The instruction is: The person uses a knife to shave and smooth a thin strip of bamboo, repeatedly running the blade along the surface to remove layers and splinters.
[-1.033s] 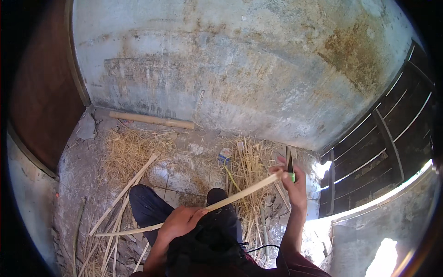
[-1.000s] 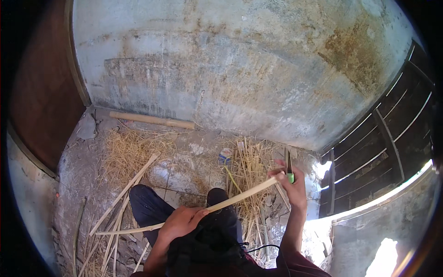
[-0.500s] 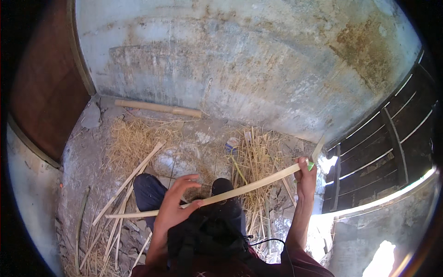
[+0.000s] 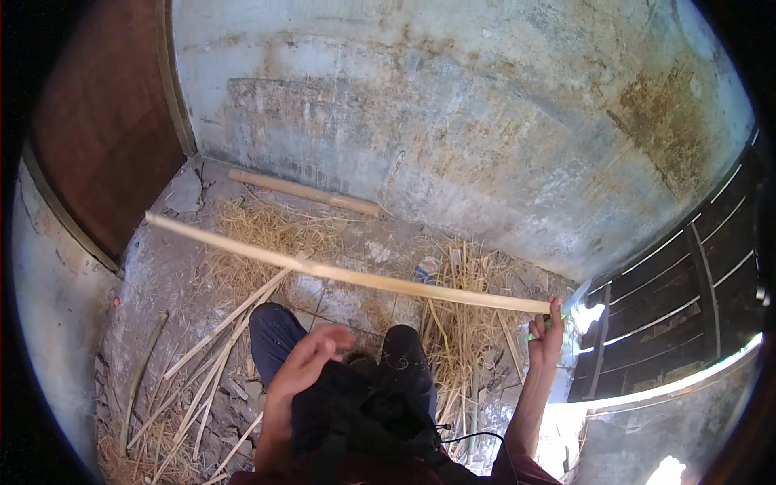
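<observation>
A long pale bamboo strip (image 4: pixel 372 278) stretches across in front of my knees, its far-left end raised toward the door. My right hand (image 4: pixel 547 333) is closed around the strip's right end. In that same hand is a green-handled tool (image 4: pixel 533 333); its blade cannot be made out now. My left hand (image 4: pixel 314 356) hovers over my left thigh, below the strip and apart from it. Its fingers are loosely bent, a little blurred, with nothing in them.
Split strips (image 4: pixel 212 356) lie at my left near a green-brown stick (image 4: pixel 145 380). Shavings (image 4: pixel 271 230) and a second pile (image 4: pixel 461 315) cover the floor. A bamboo pole (image 4: pixel 303 192) lies along the stained wall (image 4: pixel 453 121). Dark slats (image 4: pixel 671 299) stand at the right.
The strip has left my left hand, and its left end has swung up and away from me. My right hand, still holding the other end, has shifted slightly down and right in view.
</observation>
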Tool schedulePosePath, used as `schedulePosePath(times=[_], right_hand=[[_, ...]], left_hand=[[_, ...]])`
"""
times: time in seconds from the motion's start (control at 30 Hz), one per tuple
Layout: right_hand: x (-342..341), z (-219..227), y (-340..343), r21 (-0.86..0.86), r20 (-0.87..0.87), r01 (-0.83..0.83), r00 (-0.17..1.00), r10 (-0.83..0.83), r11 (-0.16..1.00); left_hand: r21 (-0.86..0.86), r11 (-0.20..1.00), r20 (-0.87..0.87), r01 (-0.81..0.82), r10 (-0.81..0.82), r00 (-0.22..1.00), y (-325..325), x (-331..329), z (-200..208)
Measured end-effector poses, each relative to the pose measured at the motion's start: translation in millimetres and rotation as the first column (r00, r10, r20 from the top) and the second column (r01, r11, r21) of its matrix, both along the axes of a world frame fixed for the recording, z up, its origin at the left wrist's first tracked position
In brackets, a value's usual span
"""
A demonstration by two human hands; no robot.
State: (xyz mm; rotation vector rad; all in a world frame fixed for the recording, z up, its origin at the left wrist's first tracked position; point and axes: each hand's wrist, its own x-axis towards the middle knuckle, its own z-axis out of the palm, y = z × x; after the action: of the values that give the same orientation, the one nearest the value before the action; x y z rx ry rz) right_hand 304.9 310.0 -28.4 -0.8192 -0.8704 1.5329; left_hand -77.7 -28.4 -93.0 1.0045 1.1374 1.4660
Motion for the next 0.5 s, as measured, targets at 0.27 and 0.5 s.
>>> schedulePosePath(times=[0.27,0.5], right_hand=[[-25,-21,-36,-0.207,-0.14,-0.07,0.989,0.041,0.976],[-26,-31,-55,-0.221,-0.077,-0.068,0.996,0.052,0.973]], left_hand=[[0.293,0.9,0.076,-0.322,0.314,0.946,80,4,38],[0.275,0.815,0.624,-0.511,0.253,0.739,124,-4,48]])
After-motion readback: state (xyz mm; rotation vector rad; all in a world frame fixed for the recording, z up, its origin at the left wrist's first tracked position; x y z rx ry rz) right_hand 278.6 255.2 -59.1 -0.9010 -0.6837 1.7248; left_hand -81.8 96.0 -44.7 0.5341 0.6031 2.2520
